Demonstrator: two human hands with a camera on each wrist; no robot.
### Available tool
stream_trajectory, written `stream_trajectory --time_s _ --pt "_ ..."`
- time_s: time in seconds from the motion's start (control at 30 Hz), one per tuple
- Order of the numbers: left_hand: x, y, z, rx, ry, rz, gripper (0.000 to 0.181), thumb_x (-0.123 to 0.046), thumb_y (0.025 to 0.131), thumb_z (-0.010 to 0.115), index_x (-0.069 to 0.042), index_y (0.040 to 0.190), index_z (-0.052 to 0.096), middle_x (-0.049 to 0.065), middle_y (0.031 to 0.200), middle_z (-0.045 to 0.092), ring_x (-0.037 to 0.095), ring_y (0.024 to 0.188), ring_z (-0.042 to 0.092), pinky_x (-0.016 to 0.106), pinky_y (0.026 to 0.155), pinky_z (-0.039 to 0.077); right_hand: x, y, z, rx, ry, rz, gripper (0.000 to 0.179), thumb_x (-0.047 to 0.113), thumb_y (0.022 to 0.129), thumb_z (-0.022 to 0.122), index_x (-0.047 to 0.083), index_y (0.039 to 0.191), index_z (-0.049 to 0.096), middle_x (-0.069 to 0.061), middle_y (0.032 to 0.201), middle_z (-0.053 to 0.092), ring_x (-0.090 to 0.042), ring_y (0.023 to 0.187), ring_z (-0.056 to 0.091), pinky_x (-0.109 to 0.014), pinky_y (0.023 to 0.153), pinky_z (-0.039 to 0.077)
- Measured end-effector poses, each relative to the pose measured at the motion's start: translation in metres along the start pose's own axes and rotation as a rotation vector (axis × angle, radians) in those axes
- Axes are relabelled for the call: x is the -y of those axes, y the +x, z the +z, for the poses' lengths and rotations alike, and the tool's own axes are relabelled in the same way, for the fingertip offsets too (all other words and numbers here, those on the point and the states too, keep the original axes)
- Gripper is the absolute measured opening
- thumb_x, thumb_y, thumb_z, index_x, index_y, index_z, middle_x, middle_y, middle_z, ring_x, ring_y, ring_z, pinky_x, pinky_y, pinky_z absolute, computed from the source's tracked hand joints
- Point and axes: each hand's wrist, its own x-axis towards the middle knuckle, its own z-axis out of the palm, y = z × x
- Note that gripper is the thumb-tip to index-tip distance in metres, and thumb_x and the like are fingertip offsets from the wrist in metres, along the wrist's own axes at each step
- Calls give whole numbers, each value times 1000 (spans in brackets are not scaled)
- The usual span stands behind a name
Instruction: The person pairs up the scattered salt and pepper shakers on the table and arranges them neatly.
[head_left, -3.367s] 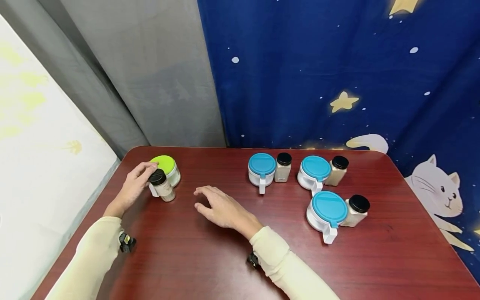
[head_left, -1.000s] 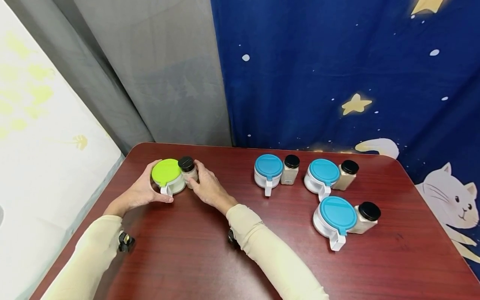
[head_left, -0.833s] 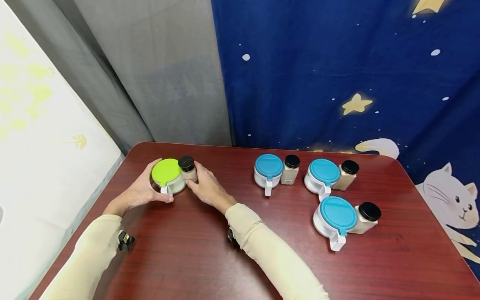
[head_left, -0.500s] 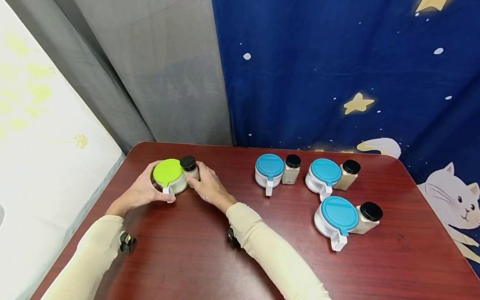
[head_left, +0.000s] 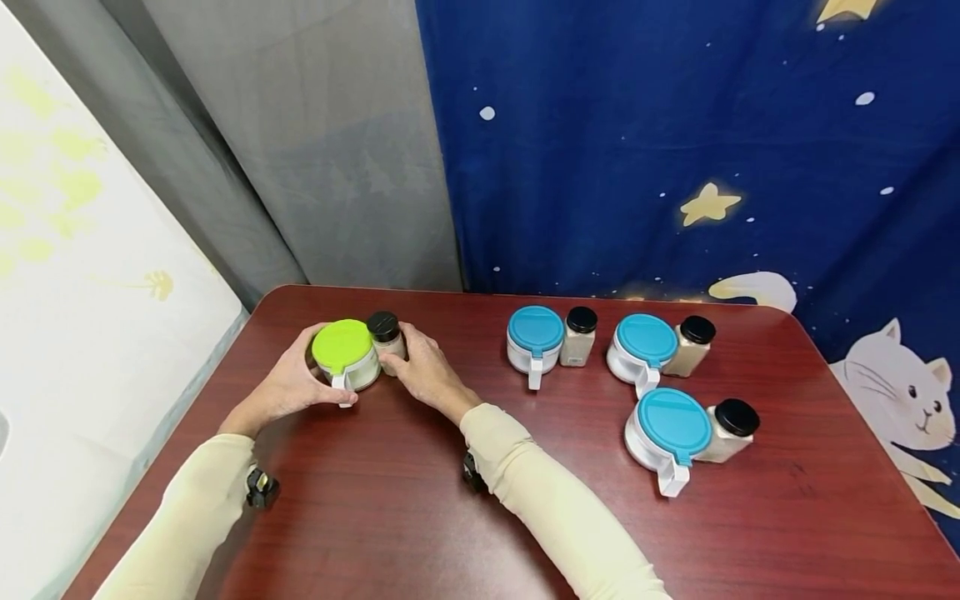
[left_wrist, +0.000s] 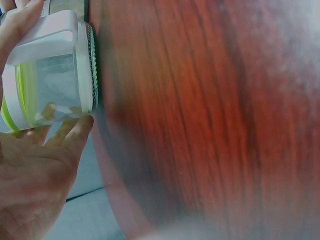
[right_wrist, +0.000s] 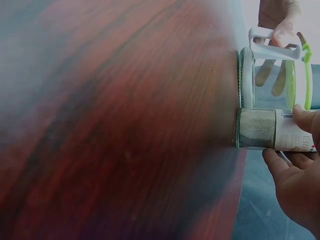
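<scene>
In the head view, my left hand (head_left: 288, 382) holds a clear glass jar with a green lid (head_left: 342, 346) and a white handle. In the left wrist view, the thumb is at the handle of that jar (left_wrist: 56, 82) and the fingers curve round its far side. My right hand (head_left: 429, 371) grips a small black-capped seasoning bottle (head_left: 385, 327) immediately right of the jar. The right wrist view shows pale contents in this bottle (right_wrist: 257, 128), pinched between thumb and fingers. Both containers stand upright on the table, side by side, apparently touching.
Farther right stand three blue-lidded jars with white handles, one at the back (head_left: 536, 329), another (head_left: 647, 337) beside it and one nearer (head_left: 673, 421). Each has a black-capped bottle (head_left: 579, 337) on its right. The reddish-brown table (head_left: 405, 517) ends before the curtains.
From my left hand, in front of the green-lidded jar, the bottle has come to the jar's right, held by my right hand. My left hand now holds the jar. Both containers lately shifted slightly right.
</scene>
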Motion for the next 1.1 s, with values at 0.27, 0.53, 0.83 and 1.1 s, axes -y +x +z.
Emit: stream_trajectory --time_s 0.27,0.53,0.83,1.1 --pt "-2 -6 2 16 -9 39 113 -16 65 100 -11 154 30 10 135 51 23 110 57 21 86 51 1 -4 -3 -11 1 -19 58 24 99 70 6 149 47 -8 139 59 -14 128 53 -30 107 40" --pt "-8 -11 5 16 -34 56 112 -15 65 99 -15 154 32 8 136 51 20 111 58 21 86 51 4 -10 -10 -11 -17 -52 58 26 99 70 8 149 48 -7 140 59 -14 129 52 -29 107 40" --pt "-16 -14 10 19 -59 68 113 -14 65 99 -15 154 31 7 136 50 23 111 58 24 87 52 1 -21 -21 -19 10 -87 58 26 95 75 7 145 53 -6 134 63 -11 122 57 -26 101 45" --pt "-25 -17 14 29 -92 98 110 -12 63 100 -17 152 35 6 134 53 20 112 58 26 86 53 1 -28 -31 -19 47 -108 59 27 92 79 6 142 56 -6 130 66 -9 116 60 -35 99 49"
